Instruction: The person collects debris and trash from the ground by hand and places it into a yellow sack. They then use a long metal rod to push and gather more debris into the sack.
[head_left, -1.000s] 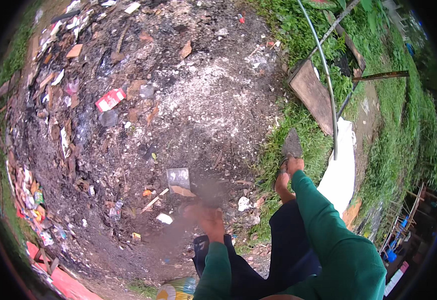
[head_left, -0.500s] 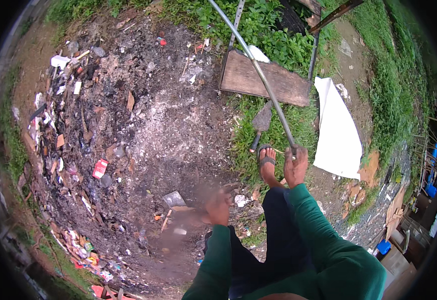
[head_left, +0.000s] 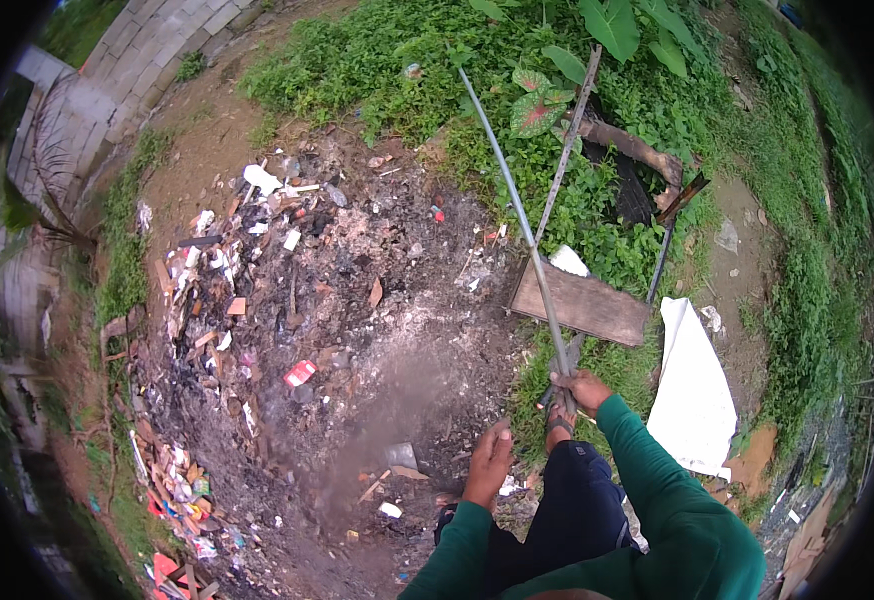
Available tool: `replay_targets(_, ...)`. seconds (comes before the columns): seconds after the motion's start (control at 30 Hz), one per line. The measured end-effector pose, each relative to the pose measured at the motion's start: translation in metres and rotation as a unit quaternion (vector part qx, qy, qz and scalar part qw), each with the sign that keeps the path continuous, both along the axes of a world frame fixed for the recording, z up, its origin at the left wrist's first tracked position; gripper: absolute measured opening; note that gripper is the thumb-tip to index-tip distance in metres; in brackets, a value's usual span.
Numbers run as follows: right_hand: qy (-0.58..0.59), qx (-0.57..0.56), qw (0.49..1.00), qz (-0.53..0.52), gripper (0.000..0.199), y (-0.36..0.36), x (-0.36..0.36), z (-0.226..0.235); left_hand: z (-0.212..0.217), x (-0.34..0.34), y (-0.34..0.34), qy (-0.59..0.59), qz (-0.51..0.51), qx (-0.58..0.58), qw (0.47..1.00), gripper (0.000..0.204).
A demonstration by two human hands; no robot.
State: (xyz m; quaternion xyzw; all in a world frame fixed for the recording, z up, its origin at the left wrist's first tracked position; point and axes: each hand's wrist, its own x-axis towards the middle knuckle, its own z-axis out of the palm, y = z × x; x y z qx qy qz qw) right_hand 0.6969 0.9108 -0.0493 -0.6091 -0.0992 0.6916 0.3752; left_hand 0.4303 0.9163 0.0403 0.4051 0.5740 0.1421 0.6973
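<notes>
A long grey metal pole (head_left: 547, 300) slants up and away from my right hand (head_left: 584, 392), whose fingers are wrapped round its near end. My left hand (head_left: 489, 464) is raised over the edge of the ash patch. Its fingers are stretched out and I see nothing in it. Just beyond my foot a trowel (head_left: 574, 349) lies on the grass, partly behind the pole. Farther out, the pole crosses over a brown wooden board (head_left: 597, 307) set in a metal frame (head_left: 569, 140).
Burnt ground (head_left: 437, 330) with scattered litter spreads to the left, with a haze of dust or smoke above it. A white sheet or sack (head_left: 695, 390) lies at the right. Leafy plants (head_left: 357, 65) grow beyond, and a block wall (head_left: 147, 65) stands far left.
The view has tilted up and turned left, bringing in more plants and the wall. My left hand has risen out of its blur, while the right still grips the pole.
</notes>
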Motion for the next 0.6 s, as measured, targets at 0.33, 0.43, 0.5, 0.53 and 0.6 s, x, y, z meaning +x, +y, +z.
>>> replay_targets(0.33, -0.058, 0.172, 0.981, 0.070, 0.032, 0.172, -0.121, 0.250, 0.159, -0.187, -0.012, 0.092, 0.058, 0.175, 0.979, 0.057)
replay_targets(0.43, -0.062, 0.147, 0.986, 0.055, 0.031, 0.193, -0.162, 0.265, 0.192, -0.272, -0.018, 0.095, 0.235, 0.083, 0.964, 0.046)
replay_targets(0.5, -0.059, 0.146, 0.986, 0.046, 0.035, 0.202, -0.181, 0.273, 0.209, -0.318, -0.021, 0.112, 0.334, 0.147, 0.924, 0.045)
replay_targets(0.53, -0.042, 0.143, 0.988, 0.047, 0.036, 0.208, -0.189, 0.276, 0.216, -0.332, -0.023, 0.112, 0.382, 0.169, 0.902, 0.045)
replay_targets(0.6, -0.068, 0.112, 0.989, 0.068, 0.035, 0.220, -0.203, 0.283, 0.232, -0.358, -0.016, 0.229, 0.331, 0.265, 0.876, 0.050)
